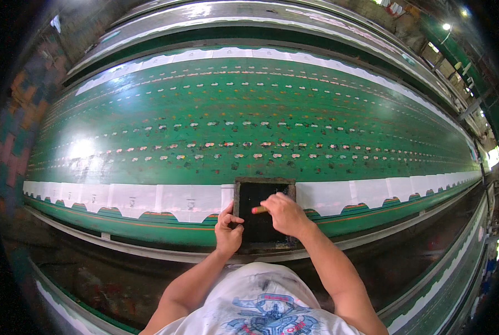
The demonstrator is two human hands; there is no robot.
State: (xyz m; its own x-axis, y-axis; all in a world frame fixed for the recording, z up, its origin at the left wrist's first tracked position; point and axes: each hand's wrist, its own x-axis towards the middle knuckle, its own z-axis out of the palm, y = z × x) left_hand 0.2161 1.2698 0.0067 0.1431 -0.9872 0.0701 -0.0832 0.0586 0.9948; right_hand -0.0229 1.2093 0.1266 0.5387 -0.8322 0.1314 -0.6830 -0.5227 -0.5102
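From where I stand, the right hand (pixel 285 213) is closed on a short stick (pixel 259 210), reddish at its exposed end, over the dark frame (pixel 236 195) directly beneath the grip. The left hand (pixel 228 228), left of that grip, is at the frame's left edge, fingers curled; whether it clasps the rim, I cannot tell. Progress judged partial: white pieces (pixel 165 204) left of the grip bear faint marks; white sheets (pixel 366 195) right of it show none discernible.

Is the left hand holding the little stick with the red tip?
No, the right hand grips the little stick over the dark frame, while the left hand is at the frame's left edge.
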